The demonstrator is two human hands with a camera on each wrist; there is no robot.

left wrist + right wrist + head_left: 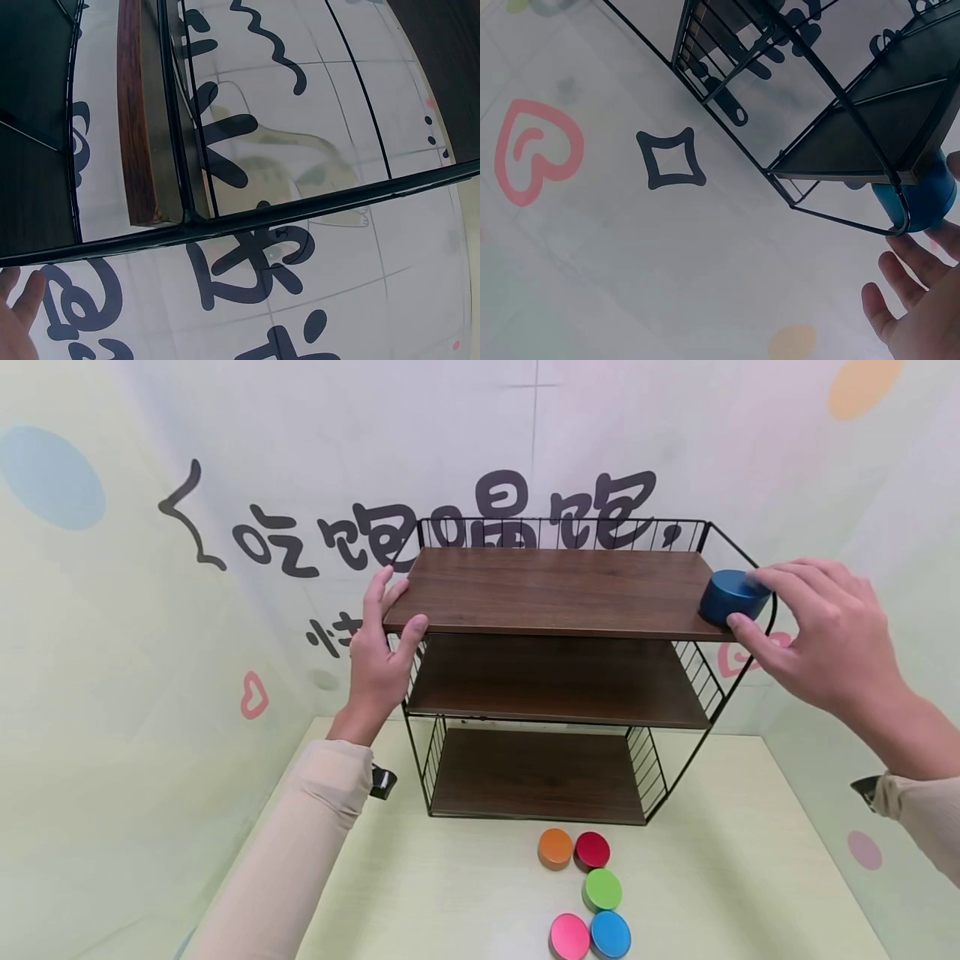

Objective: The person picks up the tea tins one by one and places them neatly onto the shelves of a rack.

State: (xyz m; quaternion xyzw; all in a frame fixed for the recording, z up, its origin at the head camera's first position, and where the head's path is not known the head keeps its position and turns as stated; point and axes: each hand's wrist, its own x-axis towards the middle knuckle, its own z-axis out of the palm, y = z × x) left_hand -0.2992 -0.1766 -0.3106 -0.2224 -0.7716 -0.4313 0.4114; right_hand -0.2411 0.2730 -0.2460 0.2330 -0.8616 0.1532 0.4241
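Observation:
A three-tier rack with dark wood-look shelves and a black wire frame stands in front of me. My left hand grips the top shelf's left front corner, thumb on the front edge and fingers along the side. At the opposite corner, a dark blue round tin sits on the top shelf, its edge close to the right rail. My right hand holds this tin between thumb and fingers. From below, the right wrist view shows the tin jutting past the shelf edge, with fingertips against it.
On the pale table before the rack lie several smaller round tins: orange, red, green, pink and light blue. A printed curtain hangs behind and at both sides.

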